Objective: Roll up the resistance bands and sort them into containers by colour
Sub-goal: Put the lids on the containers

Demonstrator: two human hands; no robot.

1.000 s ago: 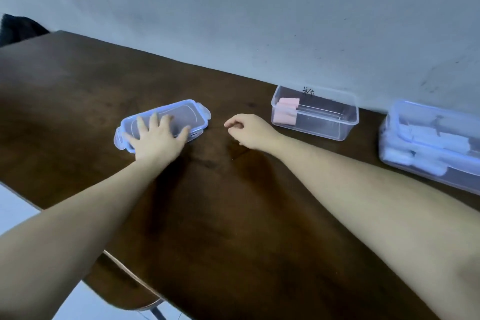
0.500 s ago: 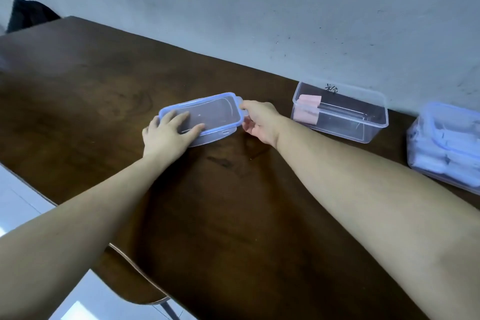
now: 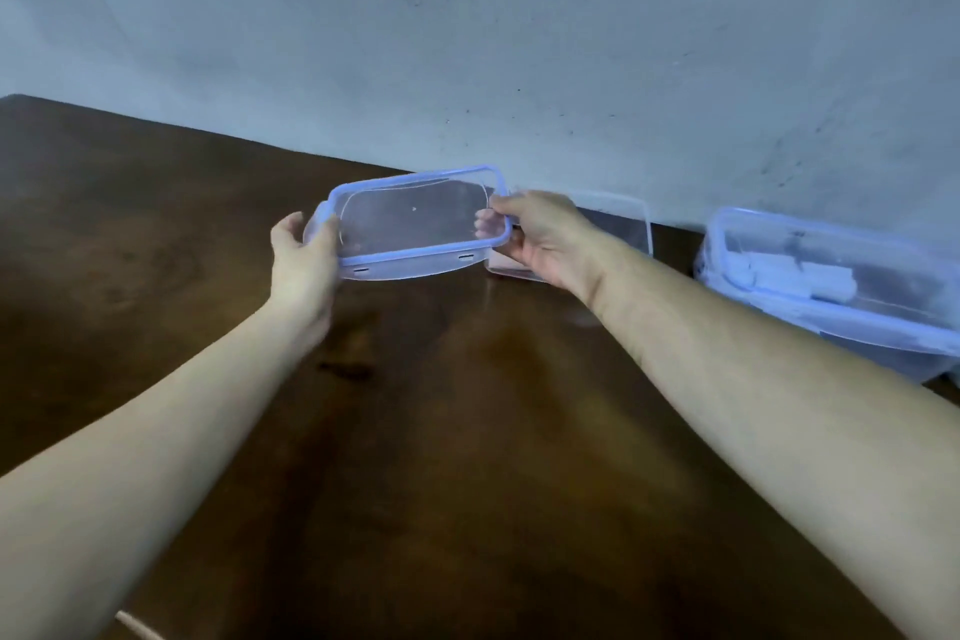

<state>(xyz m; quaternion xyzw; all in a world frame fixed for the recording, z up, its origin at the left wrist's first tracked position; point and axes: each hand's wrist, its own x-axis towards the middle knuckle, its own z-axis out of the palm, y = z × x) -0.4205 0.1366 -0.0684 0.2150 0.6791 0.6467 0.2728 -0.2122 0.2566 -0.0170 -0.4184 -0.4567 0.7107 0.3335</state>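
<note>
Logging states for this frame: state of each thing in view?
lid: lifted off the table, held at both ends
left hand: grips the lid's left end
right hand: grips the lid's right end
open container: uncovered
blue-lidded container: lid on, pale rolls inside

Both forearms were bare, with no sleeves, watch or rings showing. The left hand [image 3: 301,257] and right hand [image 3: 545,242] wore no gloves.

Single head-worn view, forward and down over the table [image 3: 467,431], close, toward the wall [image 3: 519,42].
</note>
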